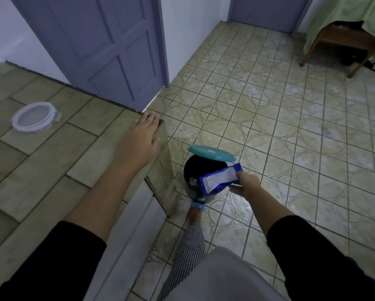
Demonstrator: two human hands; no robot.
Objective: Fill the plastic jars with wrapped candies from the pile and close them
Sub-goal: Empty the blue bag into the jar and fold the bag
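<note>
The left hand (142, 137) lies flat, fingers straight, on the counter's (51, 159) far right corner and holds nothing. The right hand (246, 186) pinches a blue and white bag (219, 178) by one end over the open bin (193, 168) on the floor beside the counter, its teal lid (211, 153) raised. A foot (195, 215) touches the pedal (200, 205). A clear lid (33, 116) lies near the counter's left edge, well apart from both hands
</note>
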